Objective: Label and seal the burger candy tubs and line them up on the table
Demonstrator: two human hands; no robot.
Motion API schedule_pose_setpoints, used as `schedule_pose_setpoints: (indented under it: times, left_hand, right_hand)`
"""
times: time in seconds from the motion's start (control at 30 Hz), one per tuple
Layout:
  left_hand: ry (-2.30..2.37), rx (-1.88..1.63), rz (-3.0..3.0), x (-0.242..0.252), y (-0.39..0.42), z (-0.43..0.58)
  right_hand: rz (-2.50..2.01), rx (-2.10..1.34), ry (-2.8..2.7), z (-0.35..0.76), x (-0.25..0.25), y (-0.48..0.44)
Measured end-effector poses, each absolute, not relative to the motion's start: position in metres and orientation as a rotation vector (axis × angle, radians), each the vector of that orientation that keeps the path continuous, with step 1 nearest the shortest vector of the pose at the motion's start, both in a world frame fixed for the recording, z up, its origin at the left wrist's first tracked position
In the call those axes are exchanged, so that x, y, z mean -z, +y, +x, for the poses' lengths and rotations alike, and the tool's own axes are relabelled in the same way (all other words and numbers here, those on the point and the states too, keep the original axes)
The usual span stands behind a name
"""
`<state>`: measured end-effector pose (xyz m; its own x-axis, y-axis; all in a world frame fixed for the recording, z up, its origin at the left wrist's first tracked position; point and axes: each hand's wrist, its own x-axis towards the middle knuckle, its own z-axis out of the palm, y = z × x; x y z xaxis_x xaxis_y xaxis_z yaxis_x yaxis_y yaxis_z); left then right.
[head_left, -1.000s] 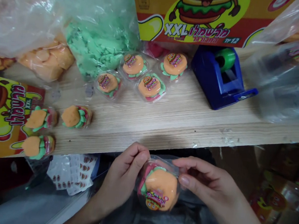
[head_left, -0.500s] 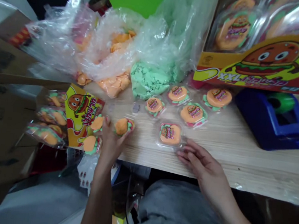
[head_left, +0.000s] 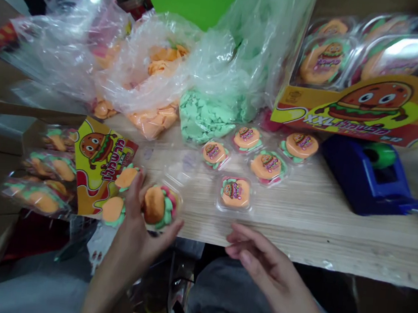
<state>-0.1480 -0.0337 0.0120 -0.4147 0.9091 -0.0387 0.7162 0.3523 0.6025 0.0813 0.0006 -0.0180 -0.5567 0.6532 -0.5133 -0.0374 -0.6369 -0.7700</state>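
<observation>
My left hand (head_left: pixel 137 228) grips an open clear plastic clamshell (head_left: pixel 177 178) between thumb and fingers. Inside it sits a marshmallow burger (head_left: pixel 159 206) with an orange bun, green and pink layers. Over the table's front edge, my right hand (head_left: pixel 258 259) is open and holds nothing, fingers loosely bent. Just beyond it lies a closed clamshell with a labelled burger (head_left: pixel 235 193). Several more closed labelled burger packs (head_left: pixel 266 166) are grouped behind that one. Two unlabelled burgers, one orange and green (head_left: pixel 113 210), lie left of my left hand.
At left stands a display box (head_left: pixel 95 152) of packed burgers; another display box (head_left: pixel 351 114) is at the back right. A blue tape dispenser (head_left: pixel 363 182) sits in front of it. Along the back, plastic bags hold orange pieces (head_left: pixel 156 118) and green pieces (head_left: pixel 209 114).
My left hand has come nearer with the open clamshell lifted in it. My right hand has drawn back from the closed pack and moved left. The view has shifted slightly.
</observation>
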Motion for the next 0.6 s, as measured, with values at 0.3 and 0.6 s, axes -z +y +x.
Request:
schedule_pose_setpoints:
  times: [0.3,0.6]
  left_hand:
    - [1.813,-0.792,1.799,-0.014,-0.043,-0.059]
    - [1.595,-0.933,1.913,-0.007,-0.037,-0.055]
  right_hand:
    - [-0.914,-2.352,-0.437,0.088,-0.002,0.008]
    - [-0.768,-2.321,-0.245,0.104,-0.001,0.013]
